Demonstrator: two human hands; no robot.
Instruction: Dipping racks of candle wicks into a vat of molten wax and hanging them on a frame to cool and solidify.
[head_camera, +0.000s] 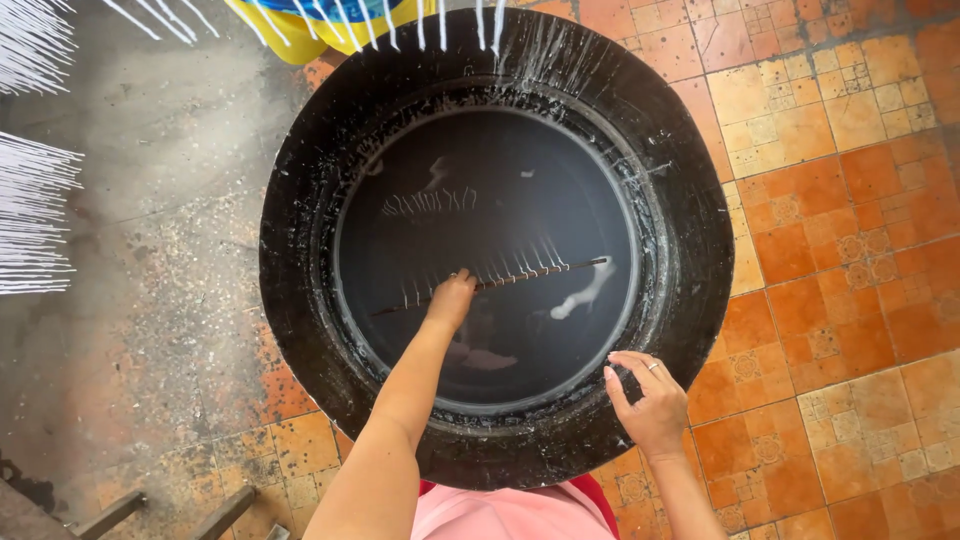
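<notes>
Tiled floor (850, 200), black vat (300, 250), yellow tub (290, 35)

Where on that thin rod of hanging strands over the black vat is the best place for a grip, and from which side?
Grip the rod near its middle, from above. It lies level across the vat with white strands hanging below, so a centred hold keeps it balanced. The left hand grips it left of centre; the right hand rests on the rim.

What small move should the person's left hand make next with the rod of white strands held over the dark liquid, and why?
Probably lift the rod straight up, level. The left hand grips it over the black vat with its strands hanging toward the dark liquid, while the right hand rests on the rim. Tilting could bunch the strands.
</notes>
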